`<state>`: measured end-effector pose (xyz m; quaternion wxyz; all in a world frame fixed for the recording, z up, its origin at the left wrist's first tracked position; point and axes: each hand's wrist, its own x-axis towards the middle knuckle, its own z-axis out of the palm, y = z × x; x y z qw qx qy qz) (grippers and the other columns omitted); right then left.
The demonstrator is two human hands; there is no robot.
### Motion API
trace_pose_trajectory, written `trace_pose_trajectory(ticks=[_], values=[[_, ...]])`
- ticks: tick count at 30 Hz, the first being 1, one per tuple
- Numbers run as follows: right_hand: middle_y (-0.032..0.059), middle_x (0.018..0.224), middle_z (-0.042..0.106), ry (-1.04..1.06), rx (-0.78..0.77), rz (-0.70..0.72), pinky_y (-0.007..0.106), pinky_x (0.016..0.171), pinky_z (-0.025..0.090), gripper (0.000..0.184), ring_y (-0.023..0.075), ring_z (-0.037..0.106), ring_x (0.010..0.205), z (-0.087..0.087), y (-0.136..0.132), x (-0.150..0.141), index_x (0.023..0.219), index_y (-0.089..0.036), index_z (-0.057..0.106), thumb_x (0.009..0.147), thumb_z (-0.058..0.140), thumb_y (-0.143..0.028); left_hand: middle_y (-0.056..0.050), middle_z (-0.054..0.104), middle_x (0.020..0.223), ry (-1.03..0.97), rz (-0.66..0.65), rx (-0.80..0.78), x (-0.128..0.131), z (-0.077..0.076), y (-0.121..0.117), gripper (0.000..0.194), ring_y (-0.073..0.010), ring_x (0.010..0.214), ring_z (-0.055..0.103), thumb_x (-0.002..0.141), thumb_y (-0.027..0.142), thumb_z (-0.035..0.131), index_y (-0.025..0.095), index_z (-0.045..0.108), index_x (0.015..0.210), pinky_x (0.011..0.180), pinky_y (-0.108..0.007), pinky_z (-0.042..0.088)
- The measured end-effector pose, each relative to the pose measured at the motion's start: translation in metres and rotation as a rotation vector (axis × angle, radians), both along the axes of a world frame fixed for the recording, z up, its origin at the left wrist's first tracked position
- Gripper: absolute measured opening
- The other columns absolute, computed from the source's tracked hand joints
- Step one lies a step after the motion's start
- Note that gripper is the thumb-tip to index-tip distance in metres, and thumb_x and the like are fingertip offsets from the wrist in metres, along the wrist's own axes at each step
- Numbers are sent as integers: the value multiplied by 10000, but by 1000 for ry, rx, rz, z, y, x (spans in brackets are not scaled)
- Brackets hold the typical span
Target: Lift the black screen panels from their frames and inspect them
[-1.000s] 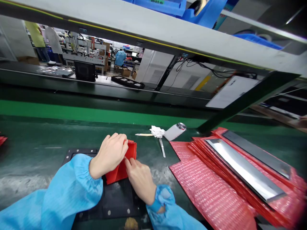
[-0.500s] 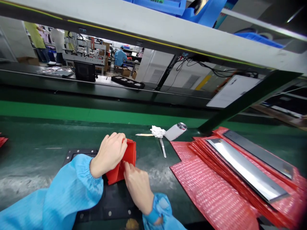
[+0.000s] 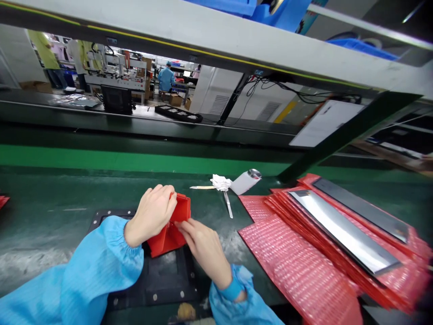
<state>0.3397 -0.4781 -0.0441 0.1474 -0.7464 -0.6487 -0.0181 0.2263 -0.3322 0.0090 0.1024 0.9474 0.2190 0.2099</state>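
Note:
A small red plastic box [image 3: 183, 207] is tilted on its side above the black plate [image 3: 158, 286], its open mouth turned toward me. My left hand [image 3: 152, 212] is closed around the box's upper left edge. At the box's opening is my right hand [image 3: 204, 246], thumb and fingertips pinched together inside the rim. Whatever those fingertips hold, if anything, is too small to make out. Round metal fasteners dot the border of the black plate, which lies flat on the green bench under both hands.
On the right lie stacked red bubble-wrap sleeves [image 3: 291, 262] with glossy dark panels [image 3: 345, 230] on top. Behind the box are tweezers [image 3: 228, 205], a crumpled white tissue [image 3: 221, 182] and a white bottle [image 3: 246, 182]. A shelf [image 3: 216, 31] crosses overhead; a co-worker [image 3: 166, 78] sits far off.
My right hand has shifted slightly up and right, its fingers now at the box's right rim. The left hand still grips the box, and the view has moved a little.

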Motion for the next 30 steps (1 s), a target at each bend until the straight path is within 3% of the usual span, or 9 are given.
trace_pose_trajectory(ticks=[4,10,16,30], values=[[35,931,632,120,121,-63,221,716,428,248,140,616,874,-9,7,-4,1050,-218,615,997,377,-174,-17,587,837,-15,20,-37,-1,0,3,232,-184,810,531,987,233,271,206,472,874,762,-323,392],[19,923,636,176,105,-95,233,706,419,231,147,616,848,-25,0,-19,1036,-223,607,979,402,-132,-15,587,821,-14,30,-36,0,1,1,230,-185,807,534,987,242,275,211,470,868,764,-326,391],[25,932,628,188,131,-126,249,701,412,256,163,606,858,-27,1,-25,1137,-212,576,976,403,-116,-8,564,786,-22,50,-59,-1,1,2,244,-177,775,526,993,245,262,213,449,839,732,-314,393],[28,904,623,138,107,-167,264,660,387,239,175,604,834,-22,-2,-31,1100,-221,594,960,437,-108,-6,549,772,-24,62,-57,-1,-1,3,253,-173,769,524,992,258,256,215,439,823,739,-301,398]])
